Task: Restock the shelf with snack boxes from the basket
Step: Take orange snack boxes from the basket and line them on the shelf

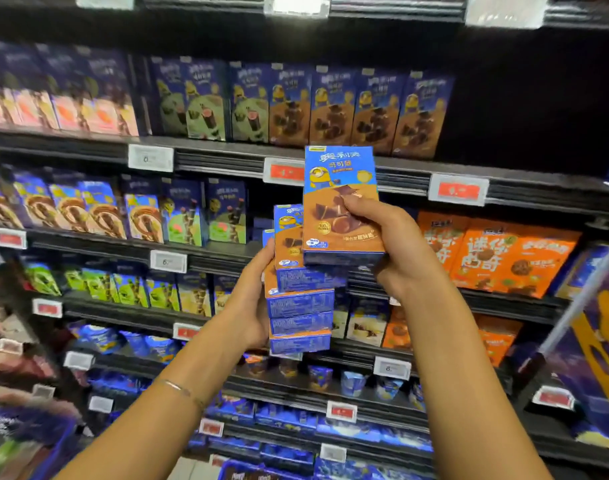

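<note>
My right hand (396,247) grips one blue and brown snack box (341,188) upright, thumb across its front, in the middle of the head view. Just below and left of it, my left hand (251,299) holds a stack of several matching boxes (301,303) from the left side. The lifted box touches the top of the stack. On the upper shelf a row of the same brown boxes (358,112) stands, with a dark gap (504,109) to its right. No basket is clearly in view.
Shelves (220,157) packed with blue, green and pink boxes fill the left side. Orange boxes (504,258) stand on the shelf right of my hands. Price tags (458,189) line the shelf edges. A purple display (594,341) juts in at the right.
</note>
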`<state>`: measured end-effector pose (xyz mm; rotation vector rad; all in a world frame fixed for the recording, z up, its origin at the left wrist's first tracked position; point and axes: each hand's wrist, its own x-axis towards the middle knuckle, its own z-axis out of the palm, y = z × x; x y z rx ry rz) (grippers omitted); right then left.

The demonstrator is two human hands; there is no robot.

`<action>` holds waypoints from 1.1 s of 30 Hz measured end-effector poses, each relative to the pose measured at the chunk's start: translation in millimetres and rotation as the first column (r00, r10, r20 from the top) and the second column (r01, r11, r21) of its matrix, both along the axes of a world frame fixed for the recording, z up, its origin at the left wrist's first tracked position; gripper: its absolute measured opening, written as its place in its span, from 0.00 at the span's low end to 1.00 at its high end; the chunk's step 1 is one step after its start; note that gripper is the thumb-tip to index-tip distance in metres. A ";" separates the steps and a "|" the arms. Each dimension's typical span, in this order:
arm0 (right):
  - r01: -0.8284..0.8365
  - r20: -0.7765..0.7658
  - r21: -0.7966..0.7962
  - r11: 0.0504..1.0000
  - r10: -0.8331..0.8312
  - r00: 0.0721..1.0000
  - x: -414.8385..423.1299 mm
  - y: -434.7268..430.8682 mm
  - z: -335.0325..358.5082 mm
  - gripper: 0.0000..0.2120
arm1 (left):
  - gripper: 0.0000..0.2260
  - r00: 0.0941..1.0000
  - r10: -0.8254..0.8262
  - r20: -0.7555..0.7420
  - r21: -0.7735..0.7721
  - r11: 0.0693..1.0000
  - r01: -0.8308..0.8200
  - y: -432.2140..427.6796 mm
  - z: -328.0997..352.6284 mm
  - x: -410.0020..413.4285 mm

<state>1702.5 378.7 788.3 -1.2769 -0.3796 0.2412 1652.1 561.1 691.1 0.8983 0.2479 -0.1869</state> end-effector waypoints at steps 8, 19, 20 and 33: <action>0.138 0.228 -0.031 0.990 -0.128 0.965 51.3 54.4 46.1 0.05 | 0.27 0.998 -0.054 -0.023 0.025 0.998 0.055 62.1 11.1 18.3; 0.513 0.350 -0.072 0.856 -0.460 0.816 144.2 126.8 82.8 0.15 | 0.27 0.993 -0.109 -0.051 0.057 0.992 0.112 106.3 8.7 41.1; 0.545 0.352 -0.104 0.832 -0.481 0.803 148.6 132.0 82.6 0.19 | 0.28 0.991 -0.119 -0.054 0.058 0.991 0.122 108.5 8.9 42.8; 0.798 0.664 -0.398 0.452 -0.459 0.591 174.0 166.3 88.3 0.23 | 0.27 0.979 -0.183 -0.088 0.107 0.976 0.192 122.0 14.5 62.2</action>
